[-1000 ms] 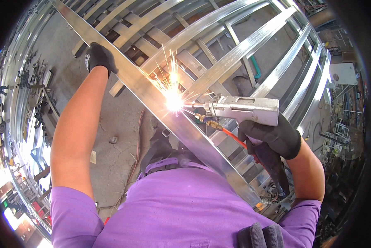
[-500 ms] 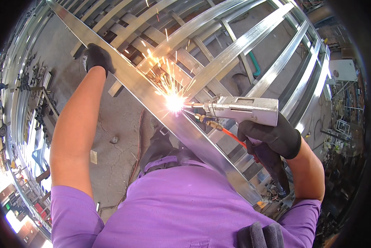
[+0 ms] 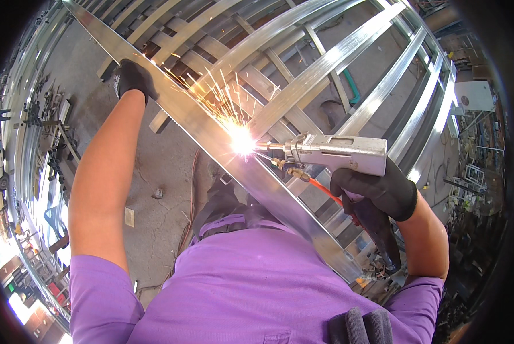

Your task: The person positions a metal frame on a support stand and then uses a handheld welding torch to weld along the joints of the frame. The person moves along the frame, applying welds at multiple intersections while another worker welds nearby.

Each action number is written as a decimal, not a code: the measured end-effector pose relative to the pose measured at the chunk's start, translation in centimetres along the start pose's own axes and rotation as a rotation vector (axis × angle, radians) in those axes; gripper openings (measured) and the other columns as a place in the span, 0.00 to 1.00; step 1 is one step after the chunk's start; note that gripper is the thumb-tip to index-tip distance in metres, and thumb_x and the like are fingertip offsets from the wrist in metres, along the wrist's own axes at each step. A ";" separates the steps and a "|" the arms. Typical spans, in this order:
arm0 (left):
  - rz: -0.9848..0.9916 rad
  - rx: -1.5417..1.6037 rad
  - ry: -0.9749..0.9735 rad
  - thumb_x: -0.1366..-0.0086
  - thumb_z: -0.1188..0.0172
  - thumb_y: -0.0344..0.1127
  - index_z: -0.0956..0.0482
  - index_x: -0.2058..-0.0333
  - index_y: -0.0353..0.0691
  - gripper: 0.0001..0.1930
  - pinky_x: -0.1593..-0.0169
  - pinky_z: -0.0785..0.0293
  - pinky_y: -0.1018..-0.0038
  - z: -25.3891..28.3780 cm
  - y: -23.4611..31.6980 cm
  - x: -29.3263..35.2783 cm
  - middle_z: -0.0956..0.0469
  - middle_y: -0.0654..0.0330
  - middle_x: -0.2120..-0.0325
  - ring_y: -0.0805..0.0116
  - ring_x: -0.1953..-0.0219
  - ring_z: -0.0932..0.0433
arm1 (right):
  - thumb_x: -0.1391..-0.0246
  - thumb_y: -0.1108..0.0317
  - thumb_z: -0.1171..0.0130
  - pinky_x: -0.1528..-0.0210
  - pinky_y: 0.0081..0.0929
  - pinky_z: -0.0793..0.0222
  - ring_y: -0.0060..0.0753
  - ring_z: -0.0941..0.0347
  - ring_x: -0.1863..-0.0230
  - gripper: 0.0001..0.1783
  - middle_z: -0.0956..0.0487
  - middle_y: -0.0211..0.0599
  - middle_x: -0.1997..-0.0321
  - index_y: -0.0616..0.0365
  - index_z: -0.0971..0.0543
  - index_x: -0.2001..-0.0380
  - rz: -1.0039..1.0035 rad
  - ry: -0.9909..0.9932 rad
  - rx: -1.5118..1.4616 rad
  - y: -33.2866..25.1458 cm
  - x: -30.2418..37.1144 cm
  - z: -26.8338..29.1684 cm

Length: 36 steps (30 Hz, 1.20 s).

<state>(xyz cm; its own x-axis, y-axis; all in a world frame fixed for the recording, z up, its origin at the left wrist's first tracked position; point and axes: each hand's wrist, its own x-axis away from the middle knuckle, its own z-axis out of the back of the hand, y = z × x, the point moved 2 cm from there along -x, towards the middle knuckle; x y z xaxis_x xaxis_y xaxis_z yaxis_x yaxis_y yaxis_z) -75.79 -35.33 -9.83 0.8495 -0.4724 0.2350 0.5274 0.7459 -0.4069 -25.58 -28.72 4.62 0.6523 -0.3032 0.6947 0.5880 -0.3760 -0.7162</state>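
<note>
My right hand [image 3: 374, 189], in a dark glove, is closed round the grip of a welding gun [image 3: 340, 152] with a silvery metal body. A red-orange hose [image 3: 324, 191] and brass fittings run beneath it. The gun's tip meets a blinding weld spot on a long, flat metal beam [image 3: 191, 123], and sparks fan out up and to the left. Farther up the beam, my gloved left hand [image 3: 134, 80] grips its near edge; the fingertips are partly hidden. The beam runs slantwise from far left to near right, just in front of my body.
Beyond the beam lies a frame of crossing metal bars [image 3: 326, 66], with a green curved strip [image 3: 353, 87] among them. Metal pieces [image 3: 56, 137] are stacked at the left. A white panel [image 3: 475, 96] stands at the far right, and a cable [image 3: 188, 215] runs along the floor.
The sparks have changed shape and now spread lower and more to the left. Both hands and the beam stay almost where they were; the welding gun has shifted barely at all.
</note>
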 end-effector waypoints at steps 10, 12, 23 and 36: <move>0.033 0.057 0.001 0.56 0.17 0.60 0.28 0.37 0.40 0.51 0.37 0.21 0.63 -1.7 -0.5 -1.3 0.19 0.49 0.42 0.57 0.40 0.18 | 0.39 0.74 0.37 0.69 0.25 0.24 0.25 0.21 0.72 0.32 0.18 0.34 0.64 0.61 0.29 0.31 -0.027 0.018 -0.014 0.0 0.7 -0.2; 0.009 -0.005 -0.049 0.56 0.17 0.60 0.28 0.37 0.41 0.51 0.38 0.21 0.63 -1.8 -0.7 -1.8 0.19 0.49 0.43 0.57 0.40 0.18 | 0.38 0.73 0.37 0.69 0.25 0.24 0.25 0.21 0.72 0.31 0.18 0.34 0.64 0.61 0.28 0.32 -0.026 0.025 -0.005 0.0 0.9 -0.3; 0.291 1.464 0.038 0.23 0.57 0.57 0.21 0.43 0.33 0.31 0.45 0.22 0.59 -3.6 -1.8 -0.4 0.16 0.48 0.47 0.50 0.47 0.16 | 0.37 0.67 0.34 0.75 0.24 0.25 0.23 0.22 0.76 0.21 0.16 0.32 0.67 0.63 0.21 0.43 -0.027 0.242 -0.009 1.6 8.1 1.7; 0.349 1.396 0.108 0.23 0.59 0.59 0.26 0.37 0.29 0.37 0.42 0.22 0.57 -2.7 1.7 8.5 0.21 0.43 0.40 0.45 0.43 0.18 | 0.38 0.66 0.34 0.71 0.26 0.24 0.25 0.21 0.74 0.18 0.18 0.33 0.68 0.63 0.20 0.48 -0.083 0.112 -0.032 5.8 8.4 1.8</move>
<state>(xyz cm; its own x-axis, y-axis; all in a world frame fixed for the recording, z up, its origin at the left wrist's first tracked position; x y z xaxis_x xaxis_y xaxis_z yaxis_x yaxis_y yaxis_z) -67.74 -39.30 -10.94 0.9640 -0.1588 0.2132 -0.0639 0.6400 0.7657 -15.80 -31.87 6.17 0.5433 -0.3654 0.7558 0.6209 -0.4310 -0.6547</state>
